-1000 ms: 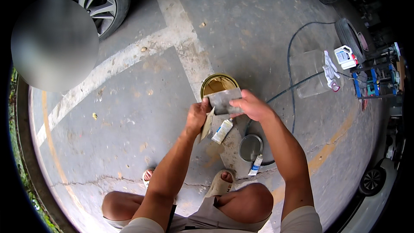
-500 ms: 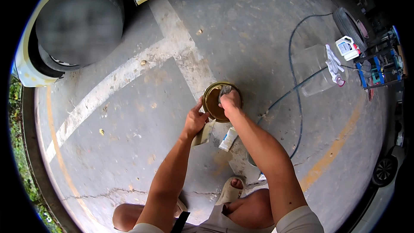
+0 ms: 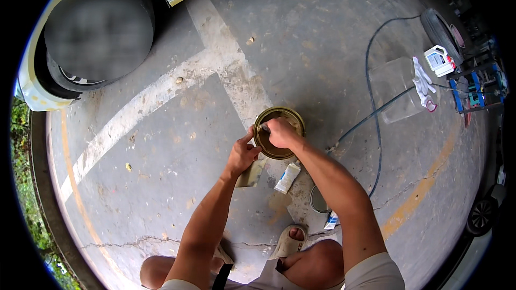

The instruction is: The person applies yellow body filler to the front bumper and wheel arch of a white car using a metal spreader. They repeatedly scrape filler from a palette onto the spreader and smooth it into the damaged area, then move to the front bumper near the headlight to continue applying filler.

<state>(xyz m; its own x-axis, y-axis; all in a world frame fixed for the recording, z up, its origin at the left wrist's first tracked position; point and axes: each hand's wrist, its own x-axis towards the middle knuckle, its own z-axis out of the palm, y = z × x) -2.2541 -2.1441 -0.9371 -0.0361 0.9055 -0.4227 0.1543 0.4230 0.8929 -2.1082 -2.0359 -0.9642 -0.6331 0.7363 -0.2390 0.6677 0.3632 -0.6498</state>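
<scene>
A round, gold-rimmed metal can [image 3: 302, 121] stands on the floor in front of me, with brownish material inside. My left hand [image 3: 243, 154] grips its near left side, fingers against the wall. Inside the opening, my right hand [image 3: 283, 133] is closed around a small grey scraper [image 3: 265, 127], mostly hidden by the fingers. Below my left hand lies a flat beige-grey plate [image 3: 250, 175]. A white tube [image 3: 288, 178] rests just nearer than the can. Partly behind my right forearm are a round metal-rimmed lid or tin [image 3: 319, 200] and a second tube [image 3: 331, 220].
A dark hose [image 3: 368, 70] curves across the floor at right. Beyond it are white gloves [image 3: 423, 83] on a clear sheet [image 3: 395, 96], a white jug [image 3: 439, 60], a tyre [image 3: 441, 35] and a blue-framed rack [image 3: 478, 91]. A car with a covered wheel [image 3: 99, 35] stands far left.
My right hand has moved left across the can's opening, and the scraper blade, plainer before at the far side, is now mostly covered. My left hand keeps its hold; the view has shifted slightly.
</scene>
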